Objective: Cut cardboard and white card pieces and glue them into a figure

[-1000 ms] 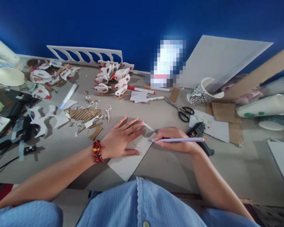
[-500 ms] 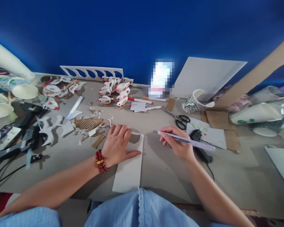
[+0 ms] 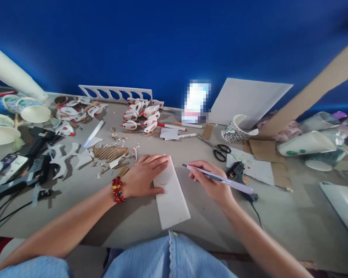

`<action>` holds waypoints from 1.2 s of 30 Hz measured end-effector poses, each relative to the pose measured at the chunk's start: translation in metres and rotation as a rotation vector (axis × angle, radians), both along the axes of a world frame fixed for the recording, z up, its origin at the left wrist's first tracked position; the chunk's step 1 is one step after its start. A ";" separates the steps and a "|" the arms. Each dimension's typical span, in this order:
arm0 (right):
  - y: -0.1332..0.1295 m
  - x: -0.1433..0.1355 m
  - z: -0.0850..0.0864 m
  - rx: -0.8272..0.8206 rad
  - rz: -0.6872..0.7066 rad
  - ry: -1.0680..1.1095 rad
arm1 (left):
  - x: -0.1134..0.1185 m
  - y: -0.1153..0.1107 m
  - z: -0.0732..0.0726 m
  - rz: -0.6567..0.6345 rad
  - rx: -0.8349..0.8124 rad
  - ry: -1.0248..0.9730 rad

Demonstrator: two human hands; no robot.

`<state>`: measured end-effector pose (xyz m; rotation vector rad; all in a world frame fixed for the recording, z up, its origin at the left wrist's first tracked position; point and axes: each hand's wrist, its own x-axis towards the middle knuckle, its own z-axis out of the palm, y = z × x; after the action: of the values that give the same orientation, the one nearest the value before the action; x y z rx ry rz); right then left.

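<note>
My left hand [image 3: 146,175], with a red bead bracelet at its wrist, lies flat over the upper part of a white foam board strip [image 3: 174,206]. The thumb is stretched out across the strip, and a thin curved line shows on the board beside it. In my right hand [image 3: 213,181] is a slim craft knife [image 3: 230,182] with a pale lilac handle. Its grey blade points left, to the right of the strip and apart from it. Scraps of corrugated cardboard [image 3: 111,153] and white crumbs lie just beyond my left hand.
Several white bird-shaped pieces [image 3: 143,114] stand at the back. Black scissors [image 3: 220,150] and a black glue gun [image 3: 237,173] lie beyond my right hand. Another glue gun [image 3: 34,173] is at left. A lit phone [image 3: 195,101] and a white board [image 3: 249,101] lean against the blue wall.
The foam strip has turned, its near end swinging right. My left hand has turned with its fingers now pointing further right. My right hand has shifted slightly left with the knife.
</note>
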<state>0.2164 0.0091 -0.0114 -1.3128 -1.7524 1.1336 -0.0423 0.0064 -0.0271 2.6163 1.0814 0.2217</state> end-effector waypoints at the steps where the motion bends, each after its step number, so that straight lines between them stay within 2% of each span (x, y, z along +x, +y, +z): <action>1: -0.001 0.000 0.001 -0.008 -0.013 0.014 | 0.005 -0.003 -0.002 0.069 0.013 -0.006; 4: -0.007 -0.004 -0.001 -0.042 -0.029 0.061 | 0.020 -0.013 -0.004 0.218 0.041 -0.013; 9: -0.008 -0.013 -0.015 0.033 -0.005 -0.002 | 0.028 -0.022 -0.004 0.259 0.042 -0.020; 17: 0.001 -0.012 -0.026 0.178 0.028 -0.116 | 0.025 -0.022 -0.005 0.237 0.057 -0.031; 24: 0.000 -0.011 -0.028 0.149 0.090 -0.159 | 0.020 -0.019 -0.008 0.223 0.027 -0.068; 31: 0.002 -0.010 -0.028 0.145 0.104 -0.156 | 0.000 0.003 -0.013 0.097 -0.051 -0.214; 36: 0.003 -0.010 -0.028 0.116 0.091 -0.143 | -0.005 0.010 -0.013 0.062 -0.092 -0.234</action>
<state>0.2067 0.0123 -0.0398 -1.2826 -1.9691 0.9911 -0.0469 0.0169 -0.0401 2.4065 1.0642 0.4679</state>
